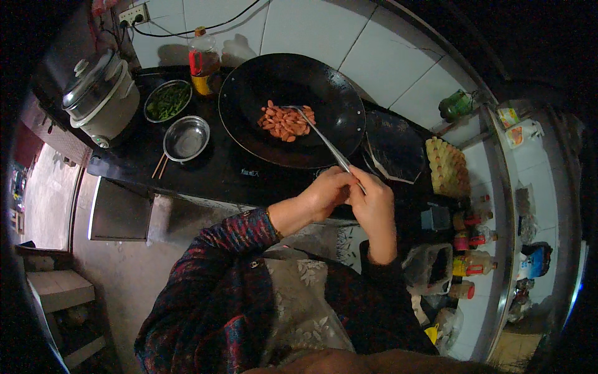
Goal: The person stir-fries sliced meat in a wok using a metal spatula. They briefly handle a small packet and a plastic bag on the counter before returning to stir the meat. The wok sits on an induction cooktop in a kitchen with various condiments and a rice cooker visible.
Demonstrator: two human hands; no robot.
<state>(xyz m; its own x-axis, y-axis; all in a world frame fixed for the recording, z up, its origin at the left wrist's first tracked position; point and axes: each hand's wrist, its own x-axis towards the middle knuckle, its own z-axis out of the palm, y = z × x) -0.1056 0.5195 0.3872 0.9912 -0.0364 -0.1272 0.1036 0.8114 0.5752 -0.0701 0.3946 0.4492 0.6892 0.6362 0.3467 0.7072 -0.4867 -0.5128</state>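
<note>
Sliced reddish-orange sausage (286, 122) lies heaped in the bottom of a large black wok (243, 140). A long-handled metal wok spatula (329, 146) slants into the wok, its blade end at the back of the slices. My right hand (373, 196) grips the upper handle. Pressed against it, my left hand (329, 189) also closes around the handle, with some of its fingers hidden. Both hands are in front of the wok's near right rim.
Left of the wok stand a steel bowl (180, 147) beside chopsticks (160, 167), a bowl of chopped greens (168, 102), an oil bottle (204, 61) and an electric cooker (105, 105). To the right are an egg tray (447, 167) and several bottles. A power cord (187, 33) runs along the wall.
</note>
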